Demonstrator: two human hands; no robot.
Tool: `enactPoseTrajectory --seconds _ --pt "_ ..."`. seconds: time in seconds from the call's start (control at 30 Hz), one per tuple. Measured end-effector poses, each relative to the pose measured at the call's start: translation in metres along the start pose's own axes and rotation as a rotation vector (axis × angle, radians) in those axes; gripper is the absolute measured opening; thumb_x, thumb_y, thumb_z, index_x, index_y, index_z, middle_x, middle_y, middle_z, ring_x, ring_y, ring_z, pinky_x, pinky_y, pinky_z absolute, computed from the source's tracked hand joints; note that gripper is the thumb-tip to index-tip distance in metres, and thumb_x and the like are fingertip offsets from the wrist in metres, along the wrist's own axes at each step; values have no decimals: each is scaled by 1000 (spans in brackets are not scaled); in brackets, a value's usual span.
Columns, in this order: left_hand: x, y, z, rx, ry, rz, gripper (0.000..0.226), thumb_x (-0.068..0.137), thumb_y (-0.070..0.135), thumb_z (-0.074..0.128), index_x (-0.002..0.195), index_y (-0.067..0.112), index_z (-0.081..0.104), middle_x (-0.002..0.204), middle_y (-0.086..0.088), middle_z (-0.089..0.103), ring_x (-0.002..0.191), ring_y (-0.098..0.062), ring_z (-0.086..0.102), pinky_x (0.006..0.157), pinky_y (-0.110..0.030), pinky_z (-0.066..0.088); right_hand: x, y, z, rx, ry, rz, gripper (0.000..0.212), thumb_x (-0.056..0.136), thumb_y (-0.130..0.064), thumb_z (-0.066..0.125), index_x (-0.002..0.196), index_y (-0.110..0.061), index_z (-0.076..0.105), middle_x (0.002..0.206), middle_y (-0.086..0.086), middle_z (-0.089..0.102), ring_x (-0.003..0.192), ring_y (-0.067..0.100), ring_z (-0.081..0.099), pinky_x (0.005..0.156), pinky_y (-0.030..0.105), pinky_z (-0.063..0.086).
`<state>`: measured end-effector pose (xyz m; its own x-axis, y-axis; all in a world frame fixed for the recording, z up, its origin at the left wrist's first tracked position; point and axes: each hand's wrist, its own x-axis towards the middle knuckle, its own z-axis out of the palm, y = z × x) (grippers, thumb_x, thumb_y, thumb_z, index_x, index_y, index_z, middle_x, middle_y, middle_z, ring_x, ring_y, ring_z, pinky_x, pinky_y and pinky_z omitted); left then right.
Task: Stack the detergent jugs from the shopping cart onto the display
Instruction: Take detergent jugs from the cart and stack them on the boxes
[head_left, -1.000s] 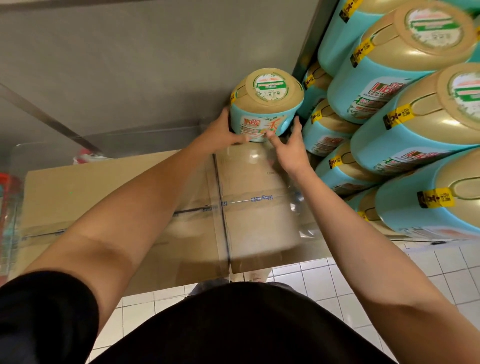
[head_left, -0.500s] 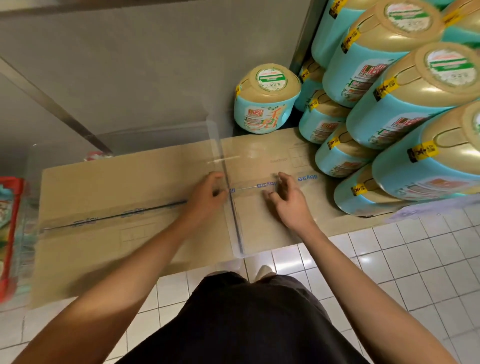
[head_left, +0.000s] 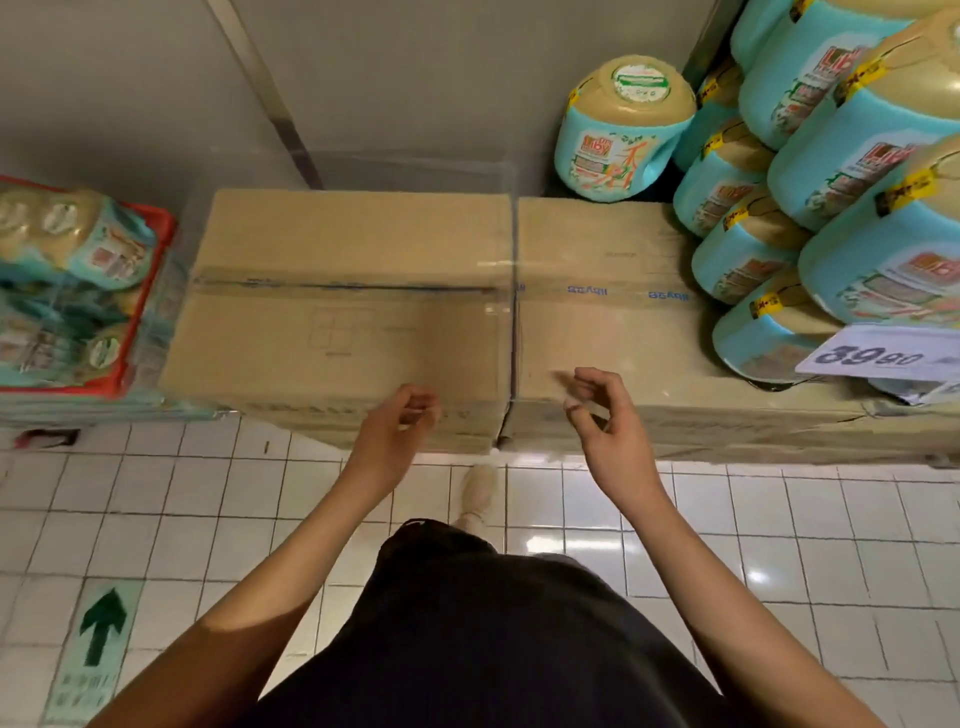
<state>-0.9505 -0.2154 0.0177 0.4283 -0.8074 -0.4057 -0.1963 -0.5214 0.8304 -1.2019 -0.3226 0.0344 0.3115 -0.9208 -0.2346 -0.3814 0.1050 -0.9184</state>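
A turquoise detergent jug with a gold top stands alone at the back of the cardboard-box display, against the wall. To its right rises a stack of several matching jugs. My left hand and my right hand hover empty over the front edge of the boxes, fingers loosely curled. At the far left a red shopping cart holds more jugs.
A clear plastic divider stands upright between the two boxes. A price card hangs in front of the stack at right. White floor tiles lie below, with a green arrow sticker at the lower left. My shoe is near the boxes.
Both hands let go of the lone jug at the back, drew back across the box tops to the front edge. My view pulled back, and the red cart came into sight.
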Motion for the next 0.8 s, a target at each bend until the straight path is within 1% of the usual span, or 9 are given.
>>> enactPoseTrajectory --seconds 0.07,0.17,0.33,0.4,0.5,0.53,0.63,0.73,0.8 --pt "-44 -16 0 -48 47 -18 15 105 15 63 116 22 71 112 5 75 105 -20 70 94 -40 58 -33 11 1 -19 -38 -13 33 102 -10 65 132 -25 60 128 -8 66 117 -7 60 84 5 46" --pt "-122 -59 -6 -164 135 -81 17 105 14 63 113 27 72 104 5 77 100 -21 72 88 -37 60 -84 32 14 -75 -203 -39 34 103 -9 65 131 -27 62 129 -9 64 118 -6 59 84 6 47" --pt "-178 -83 -13 -230 195 -141 24 106 3 56 116 18 71 108 -5 76 103 -28 71 85 -35 59 -113 46 16 -112 -240 -26 25 104 -14 65 125 -27 63 125 -6 65 120 5 61 80 9 49" --pt "-213 -104 -22 -264 255 -195 23 106 2 55 118 14 70 109 -9 76 103 -30 72 85 -34 59 -130 48 35 -143 -328 -36 25 104 -13 65 125 -26 62 125 -5 64 120 10 61 82 12 50" --pt "-257 -134 -36 -346 326 -280 21 106 4 55 118 11 71 110 -11 76 104 -31 73 85 -34 58 -149 42 69 -187 -446 -63 28 103 -16 66 129 -28 62 125 -13 65 120 6 61 97 34 55" --pt "-266 -142 -43 -367 349 -300 20 107 5 55 117 12 71 109 -9 76 103 -29 73 83 -32 58 -152 38 82 -201 -475 -76 29 103 -16 66 128 -30 62 124 -16 65 120 5 61 100 38 55" --pt "-291 -168 -66 -418 424 -322 21 107 6 54 119 12 70 108 -3 77 99 -22 75 80 -26 59 -159 22 123 -220 -561 -114 29 103 -17 67 124 -37 61 120 -19 66 118 6 63 100 38 54" --pt "-312 -196 -98 -486 501 -343 22 108 4 52 118 12 70 107 -3 77 94 -17 76 80 -28 59 -164 1 177 -258 -657 -174 25 104 -18 65 125 -31 62 122 -15 67 119 7 64 101 34 54" --pt "-325 -217 -124 -540 553 -362 23 109 4 51 115 14 70 105 -4 77 94 -18 75 81 -32 58 -167 -17 219 -291 -705 -213 24 105 -19 64 127 -27 62 123 -10 68 119 8 64 102 36 54"
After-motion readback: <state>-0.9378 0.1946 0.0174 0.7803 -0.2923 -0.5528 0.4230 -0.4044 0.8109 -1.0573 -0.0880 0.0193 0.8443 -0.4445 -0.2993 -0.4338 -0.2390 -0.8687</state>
